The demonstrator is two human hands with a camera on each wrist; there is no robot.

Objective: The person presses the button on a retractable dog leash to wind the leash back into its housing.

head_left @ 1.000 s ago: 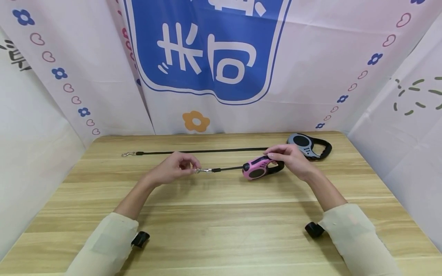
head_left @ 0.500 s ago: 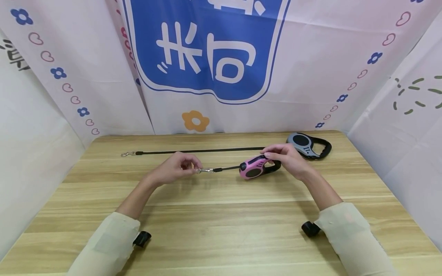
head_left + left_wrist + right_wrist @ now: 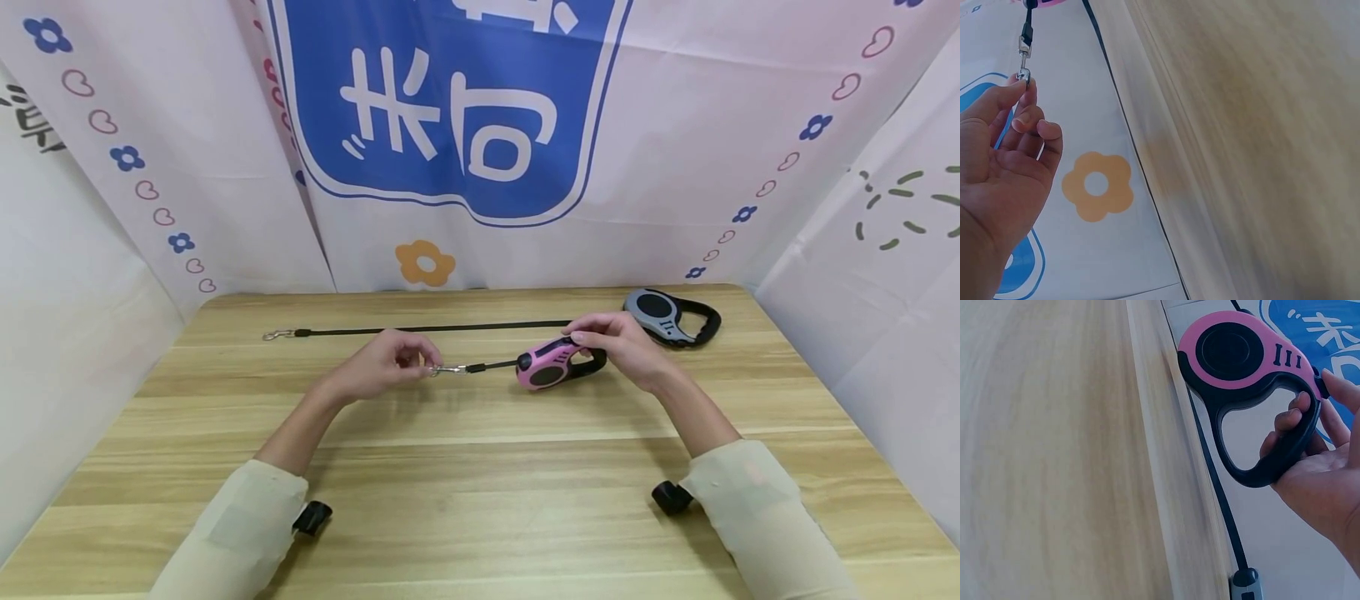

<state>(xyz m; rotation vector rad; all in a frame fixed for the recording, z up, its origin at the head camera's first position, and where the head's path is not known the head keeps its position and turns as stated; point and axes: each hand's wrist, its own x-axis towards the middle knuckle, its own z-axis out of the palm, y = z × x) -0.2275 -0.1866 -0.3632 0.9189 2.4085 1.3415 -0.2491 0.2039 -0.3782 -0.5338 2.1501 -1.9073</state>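
A pink and black retractable dog leash [image 3: 545,364] is held up over the table by my right hand [image 3: 618,346]. In the right wrist view the fingers curl through its black loop handle [image 3: 1285,453], and the thumb lies by a black button at the top. My left hand [image 3: 382,365] pinches the end of the leash's metal snap hook [image 3: 450,369] between thumb and fingertips, as the left wrist view shows. A short stretch of black cord [image 3: 498,365] runs between hook and casing.
Behind, a grey-blue retractable leash [image 3: 652,308] lies at the table's back right. Its black strap [image 3: 450,327] stretches left across the wooden table [image 3: 480,500] to another metal hook [image 3: 279,335]. Printed white cloth [image 3: 675,125] hangs behind the table and along both sides.
My right hand has moved a little left with the pink leash, so the cord between casing and hook is shorter. The left hand, still pinching the hook, has shifted slightly right.
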